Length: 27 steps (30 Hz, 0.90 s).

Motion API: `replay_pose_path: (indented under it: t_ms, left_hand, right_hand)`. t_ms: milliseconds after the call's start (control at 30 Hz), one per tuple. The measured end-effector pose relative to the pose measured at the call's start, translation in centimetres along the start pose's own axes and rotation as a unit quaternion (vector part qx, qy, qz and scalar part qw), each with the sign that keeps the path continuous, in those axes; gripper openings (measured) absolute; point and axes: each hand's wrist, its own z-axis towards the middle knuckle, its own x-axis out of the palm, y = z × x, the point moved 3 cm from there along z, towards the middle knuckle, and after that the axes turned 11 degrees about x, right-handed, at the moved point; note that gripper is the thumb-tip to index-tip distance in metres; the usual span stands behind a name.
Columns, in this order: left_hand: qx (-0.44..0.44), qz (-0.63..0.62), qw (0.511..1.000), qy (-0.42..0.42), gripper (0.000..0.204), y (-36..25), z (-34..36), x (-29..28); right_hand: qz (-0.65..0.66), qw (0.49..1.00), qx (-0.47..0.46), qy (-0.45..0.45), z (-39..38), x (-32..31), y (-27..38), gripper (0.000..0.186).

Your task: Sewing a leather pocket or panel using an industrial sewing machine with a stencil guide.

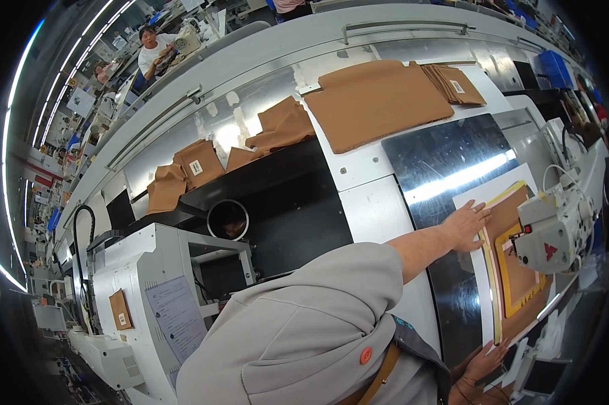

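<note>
My left hand [467, 226] lies with fingers spread on the left edge of a flat sewing template [494, 297] with yellow edging, holding brown fabric [523, 327]. A yellow frame [509, 297] sits on the fabric beneath the white sewing machine head [547, 236], which hides part of it. My right hand [483, 361] grips the template's lower end. Under the template, a white sheet [469, 197] rests on a shiny metal plate [426, 175].
Brown fabric stacks [378, 104], [463, 91] and smaller pieces [200, 165] line the bench behind. A metal frame housing [135, 256] with papers [176, 317] stands left, beside a dark recess [291, 202]. A blue bin [554, 67] is at back right. A seated co-worker [149, 54] works beyond the rail.
</note>
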Motion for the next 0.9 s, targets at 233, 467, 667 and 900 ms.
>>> replay_pose_path:
  t_ms: [233,467,667,900]
  left_hand:
    - [-0.004,0.001,1.0,-0.014,0.081,-0.3,0.0,-0.3]
    - [0.006,-0.005,1.0,0.016,0.082,-0.4,0.1,-0.4]
    - [-0.001,0.002,1.0,0.023,0.083,-0.1,0.0,-0.1]
    - [0.003,0.001,1.0,0.01,0.081,-0.2,0.3,-0.1]
  right_hand:
    - [0.028,0.999,-0.012,-0.034,-0.5,-0.5,0.2,0.056]
    - [0.088,0.983,-0.11,-0.115,1.3,2.8,-2.1,0.057]
    - [0.081,0.991,-0.071,-0.078,1.4,3.5,-2.1,0.056]
    - [0.094,0.99,-0.071,-0.076,1.3,3.5,-2.4,0.056]
